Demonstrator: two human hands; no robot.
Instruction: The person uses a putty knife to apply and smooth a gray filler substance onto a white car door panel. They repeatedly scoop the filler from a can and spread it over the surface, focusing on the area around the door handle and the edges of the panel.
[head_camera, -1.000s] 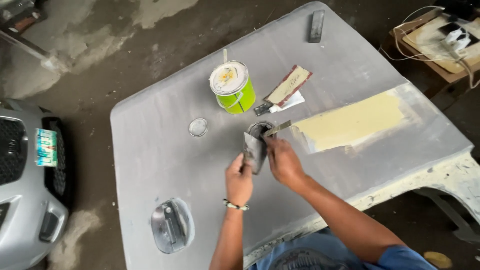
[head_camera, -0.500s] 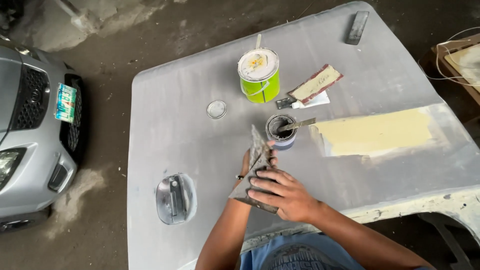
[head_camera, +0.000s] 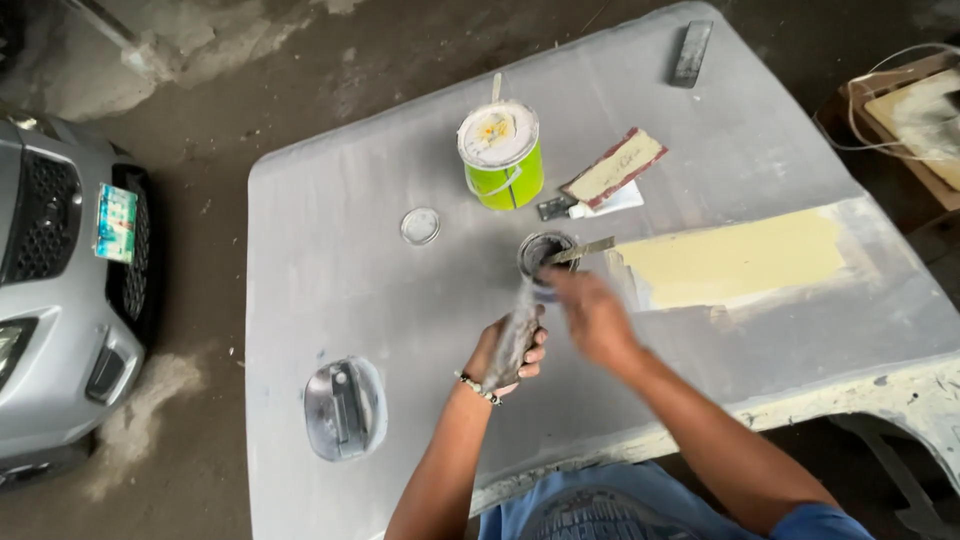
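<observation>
Left hand (head_camera: 508, 352) (tight) around spreader (head_camera: 512, 335)

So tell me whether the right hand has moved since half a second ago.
Yes. The right hand has gone from the grey board held in the left hand up toward the small open tin, now just below its rim.

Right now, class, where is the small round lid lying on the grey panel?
In the head view, the small round lid lies flat left of centre on the grey panel, left of the green can.
</observation>
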